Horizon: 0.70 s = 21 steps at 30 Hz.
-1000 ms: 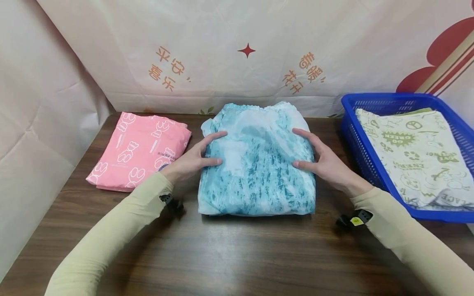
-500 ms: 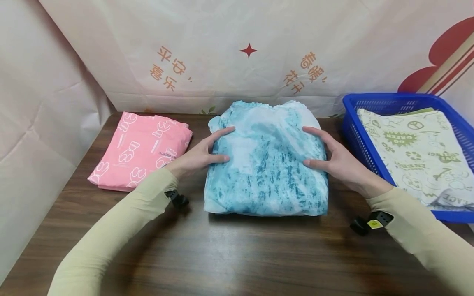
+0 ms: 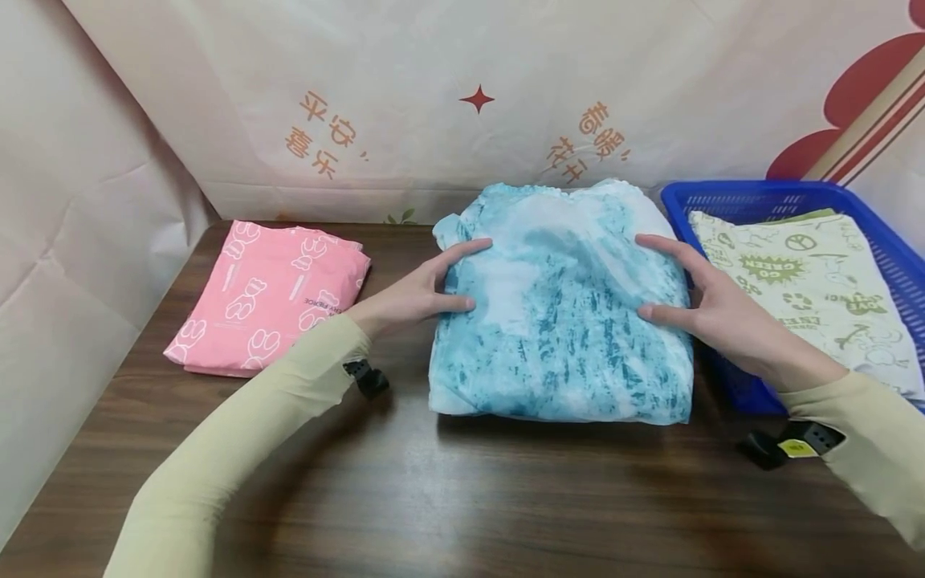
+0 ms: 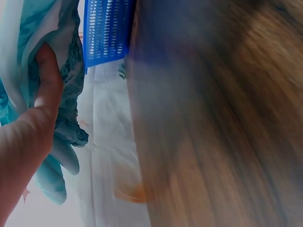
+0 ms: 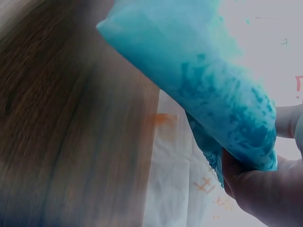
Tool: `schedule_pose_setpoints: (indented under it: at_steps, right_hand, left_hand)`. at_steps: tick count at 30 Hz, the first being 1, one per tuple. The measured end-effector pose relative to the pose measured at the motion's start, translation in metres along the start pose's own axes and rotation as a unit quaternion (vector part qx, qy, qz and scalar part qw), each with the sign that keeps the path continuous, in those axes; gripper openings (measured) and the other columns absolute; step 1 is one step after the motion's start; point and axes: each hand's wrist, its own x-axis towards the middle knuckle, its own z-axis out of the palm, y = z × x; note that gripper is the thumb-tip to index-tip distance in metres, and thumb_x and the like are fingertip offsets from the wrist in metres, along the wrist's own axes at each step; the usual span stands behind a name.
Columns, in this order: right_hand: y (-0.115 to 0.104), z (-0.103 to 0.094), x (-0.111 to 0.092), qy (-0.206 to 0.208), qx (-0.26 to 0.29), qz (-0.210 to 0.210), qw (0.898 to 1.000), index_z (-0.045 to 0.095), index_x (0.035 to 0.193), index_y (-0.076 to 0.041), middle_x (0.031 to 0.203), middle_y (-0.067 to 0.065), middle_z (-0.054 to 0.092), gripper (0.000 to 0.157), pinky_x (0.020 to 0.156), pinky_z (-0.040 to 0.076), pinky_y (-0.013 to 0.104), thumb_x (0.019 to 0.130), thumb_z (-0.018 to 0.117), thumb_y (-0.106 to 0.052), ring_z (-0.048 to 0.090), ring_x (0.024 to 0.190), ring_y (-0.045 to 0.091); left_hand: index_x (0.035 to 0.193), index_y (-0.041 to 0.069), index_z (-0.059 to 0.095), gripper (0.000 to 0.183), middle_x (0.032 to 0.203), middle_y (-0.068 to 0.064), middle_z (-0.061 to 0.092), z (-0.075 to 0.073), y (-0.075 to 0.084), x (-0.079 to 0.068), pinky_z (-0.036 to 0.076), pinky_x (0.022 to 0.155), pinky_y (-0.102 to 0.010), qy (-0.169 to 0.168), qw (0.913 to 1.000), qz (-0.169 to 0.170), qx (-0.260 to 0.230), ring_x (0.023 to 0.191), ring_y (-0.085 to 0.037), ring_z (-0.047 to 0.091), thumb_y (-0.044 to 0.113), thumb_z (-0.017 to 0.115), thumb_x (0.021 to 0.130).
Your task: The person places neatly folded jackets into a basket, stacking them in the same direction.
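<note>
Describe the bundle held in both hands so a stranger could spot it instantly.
On the dark wooden table, between the folded pink bear-print cloth and the blue plastic basket, is the folded cloth bundle. It alone is mottled teal and white.

We see the folded garment (image 3: 560,309) mid-tabletop (image 3: 448,498), a packet (image 3: 267,293) to its left, a basket (image 3: 766,201) touching its right.

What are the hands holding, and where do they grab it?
Both hands hold the folded blue garment: left hand on its left edge, right hand on its right edge.
</note>
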Motion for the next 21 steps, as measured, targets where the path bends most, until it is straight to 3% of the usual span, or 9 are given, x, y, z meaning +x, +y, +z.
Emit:
schedule_pose_setpoints:
  at_steps: [3,7,13,21]
  right_hand:
    - [0.004,-0.006,-0.005,0.004,-0.006,0.003,1.0,0.02,0.153,-0.04,0.16,-0.003,-0.001,0.08,0.1,0.033,0.038,0.093,0.067,-0.014,0.013,0.139,0.033]
    - [0.009,-0.014,-0.011,0.013,-0.019,0.009,1.0,0.019,0.153,-0.042,0.16,-0.003,-0.001,0.08,0.078,0.039,0.012,0.093,0.066,-0.015,0.02,0.135,0.034]
    - [0.015,-0.031,-0.016,0.028,-0.025,0.006,0.999,0.02,0.153,-0.039,0.159,-0.003,0.002,0.08,0.074,0.044,0.013,0.093,0.065,-0.009,0.026,0.128,0.028]
    - [0.024,-0.049,-0.017,0.045,-0.049,0.033,0.997,0.017,0.153,-0.042,0.16,-0.003,-0.004,0.08,0.069,0.045,0.014,0.094,0.064,-0.014,0.022,0.128,0.038]
  left_hand:
    - [0.154,0.019,0.025,0.074,0.157,0.001,0.014,0.003,0.002,0.008,0.028,0.108,-0.041,-0.011,0.9998,0.016,0.006,0.137,-0.015,0.021,0.005,0.064,0.092]
    - [0.153,0.015,0.025,0.074,0.156,-0.001,0.016,0.008,0.003,0.021,0.028,0.108,-0.039,-0.023,0.999,0.036,0.014,0.136,-0.013,0.022,0.004,0.064,0.091]
    - [0.153,0.013,0.027,0.073,0.156,-0.001,0.017,0.016,0.007,0.039,0.026,0.108,-0.032,-0.028,0.9975,0.058,0.029,0.137,-0.008,0.021,0.005,0.065,0.091]
    - [0.151,0.011,0.029,0.071,0.154,-0.004,0.021,0.027,0.014,0.059,0.029,0.105,-0.029,-0.032,0.9969,0.065,0.03,0.133,-0.007,0.025,0.006,0.065,0.09]
